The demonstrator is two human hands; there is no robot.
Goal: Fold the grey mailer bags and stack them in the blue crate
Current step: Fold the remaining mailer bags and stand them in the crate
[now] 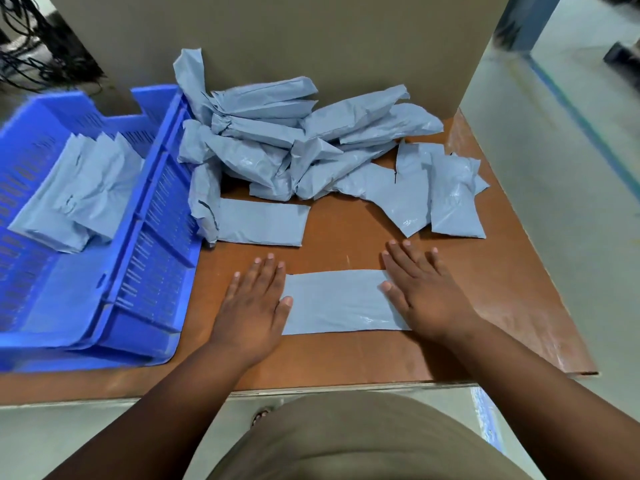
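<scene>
Presently: one grey mailer bag [337, 301], folded to a flat strip, lying on the brown tabletop [346, 355] near its front edge. Left hand [251, 306] flat and open on the strip's left end; right hand [420, 294] flat and open on its right end; neither grips. Handling, by judgement: thin plastic film, very light, limp, glossy and likely slippery; creases will probably spring back unless pressed; best taken at the short ends or pinched along a folded edge. Heap of unfolded mailer bags [298, 143] at the table's rear, against a cardboard panel [277, 39]. Blue crate [152, 237] just left, holding several folded bags [83, 192] leaning together. Pale floor [554, 168] to the right.
</scene>
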